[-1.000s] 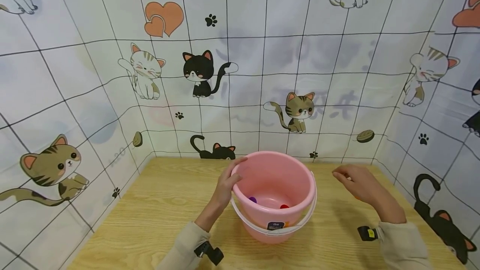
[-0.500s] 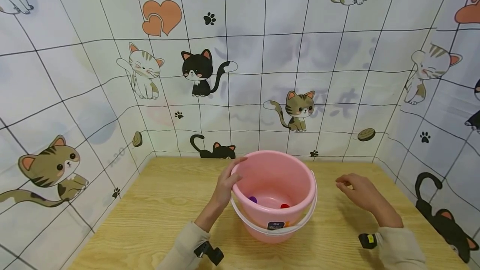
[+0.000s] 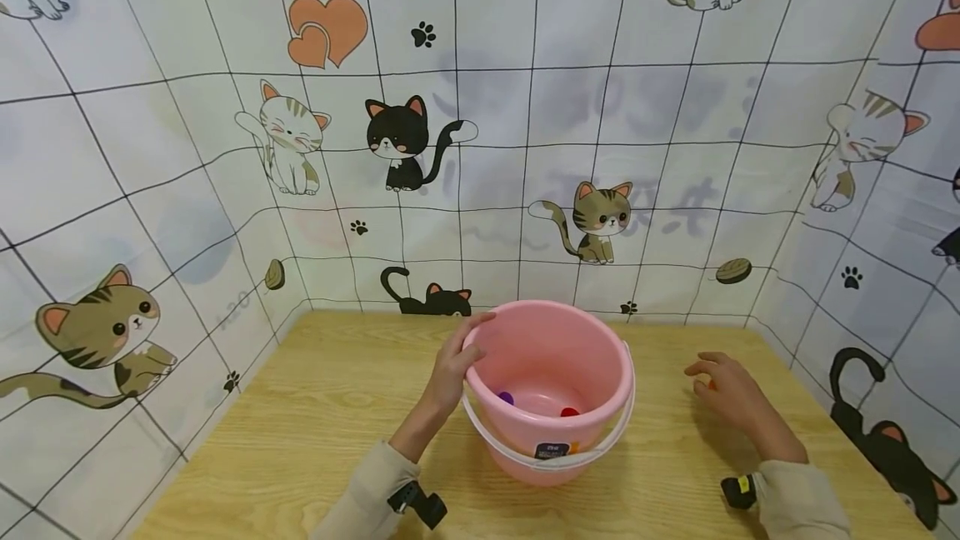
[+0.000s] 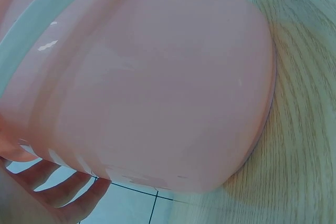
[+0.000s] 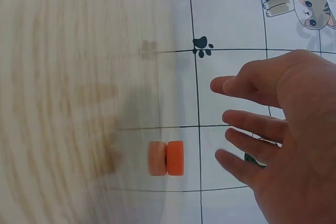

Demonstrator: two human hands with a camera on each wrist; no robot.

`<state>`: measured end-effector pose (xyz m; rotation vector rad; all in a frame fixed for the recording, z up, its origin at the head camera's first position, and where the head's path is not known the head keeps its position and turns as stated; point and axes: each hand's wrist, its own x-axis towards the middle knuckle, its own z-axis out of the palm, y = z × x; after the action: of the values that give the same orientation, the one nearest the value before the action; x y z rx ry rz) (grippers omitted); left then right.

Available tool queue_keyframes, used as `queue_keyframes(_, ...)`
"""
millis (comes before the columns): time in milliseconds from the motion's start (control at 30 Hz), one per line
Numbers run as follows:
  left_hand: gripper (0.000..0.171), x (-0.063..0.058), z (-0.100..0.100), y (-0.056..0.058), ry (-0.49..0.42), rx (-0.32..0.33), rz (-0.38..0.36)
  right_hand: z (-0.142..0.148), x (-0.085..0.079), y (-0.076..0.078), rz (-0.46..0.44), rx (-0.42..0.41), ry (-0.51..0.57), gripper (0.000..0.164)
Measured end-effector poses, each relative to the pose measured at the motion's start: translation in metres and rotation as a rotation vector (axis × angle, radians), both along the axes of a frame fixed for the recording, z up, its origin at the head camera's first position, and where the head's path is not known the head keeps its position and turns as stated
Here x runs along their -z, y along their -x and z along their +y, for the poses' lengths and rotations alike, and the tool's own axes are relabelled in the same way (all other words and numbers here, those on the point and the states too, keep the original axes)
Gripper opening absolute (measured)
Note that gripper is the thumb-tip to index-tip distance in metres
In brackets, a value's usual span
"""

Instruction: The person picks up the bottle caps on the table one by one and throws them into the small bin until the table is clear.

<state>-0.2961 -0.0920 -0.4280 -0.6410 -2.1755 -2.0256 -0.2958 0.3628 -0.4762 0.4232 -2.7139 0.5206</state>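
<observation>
A pink bucket with a white handle stands on the wooden table. My left hand holds its rim on the left side; in the left wrist view the fingers lie along the bucket wall. Inside, at the bottom, are a small purple piece and a small red piece. To the right of the bucket, my right hand hovers over the table with loosely bent fingers and nothing in them. A small orange block stands on the table below that hand, mostly hidden in the head view.
The wooden table meets a white grid-patterned cloth wall with cat prints at the back and on both sides. A black camera is strapped to each wrist.
My right hand has shifted slightly right and down, and its fingers have spread apart, showing the orange block between them. The left hand and bucket have stayed in place.
</observation>
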Motion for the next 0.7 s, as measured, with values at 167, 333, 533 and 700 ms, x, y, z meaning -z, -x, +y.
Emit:
queue_keyframes(167, 0.055, 0.000, -0.001, 0.000, -0.010, 0.005, -0.005, 0.003, 0.005, 0.001, 0.015, 0.011, -0.024, 0.025)
queue_keyframes(333, 0.055, -0.001, -0.001, 0.000, -0.008, 0.002, -0.003, 0.006, 0.007, 0.000, -0.052, 0.031, -0.024, 0.031)
queue_keyframes(533, 0.055, 0.000, -0.001, 0.000, -0.010, 0.003, 0.000, 0.009, 0.015, 0.002, -0.122, 0.019, -0.016, 0.032)
queue_keyframes(700, 0.055, 0.000, 0.000, -0.001, -0.007, 0.006, -0.010, 0.010, 0.018, 0.001, -0.132, 0.019, -0.039, 0.035)
